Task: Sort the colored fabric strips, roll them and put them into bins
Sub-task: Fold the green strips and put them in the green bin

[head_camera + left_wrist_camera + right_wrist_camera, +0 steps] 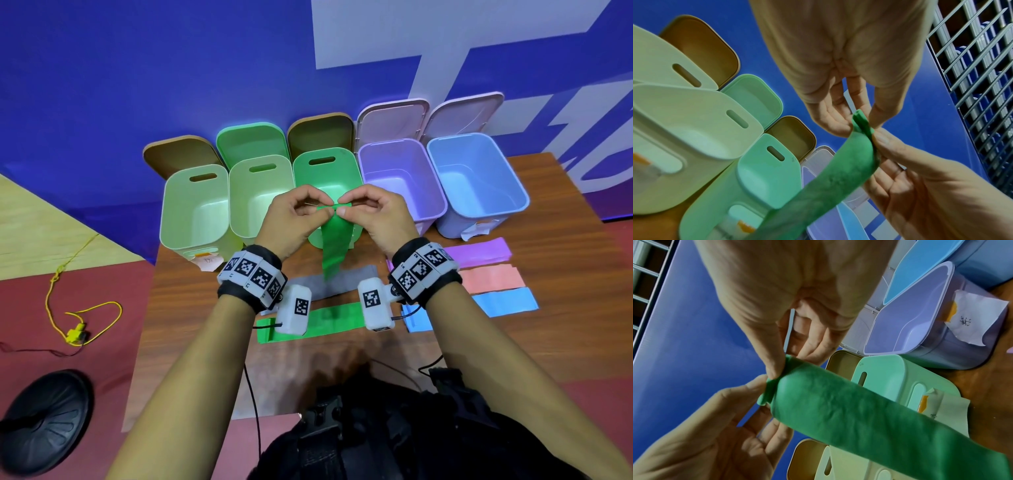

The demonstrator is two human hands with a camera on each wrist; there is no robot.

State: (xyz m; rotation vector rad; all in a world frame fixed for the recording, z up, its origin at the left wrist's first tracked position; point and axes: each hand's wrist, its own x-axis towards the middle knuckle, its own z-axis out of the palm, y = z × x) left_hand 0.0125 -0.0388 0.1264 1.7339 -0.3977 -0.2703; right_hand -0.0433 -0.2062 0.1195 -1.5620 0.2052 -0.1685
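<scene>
A green fabric strip [334,246] hangs in the air in front of the green bin [356,171]. Its top end is turned over into a small fold [859,116]. My left hand [323,210] pinches that fold from the left, and my right hand [346,207] pinches it from the right, fingertips almost touching. In the right wrist view the strip [849,410] runs down from the thumb and fingers. On the wooden table [205,308] lie flat grey [356,277], green [335,320], purple [479,253], pink [493,277] and blue [503,301] strips.
Several open bins stand in a row at the table's back: two pale green [195,212] [253,198], the green one, a purple [400,178] and a blue [476,178], lids leaning on the blue wall. A yellow cord [85,308] and a black disc [44,421] lie on the floor to the left.
</scene>
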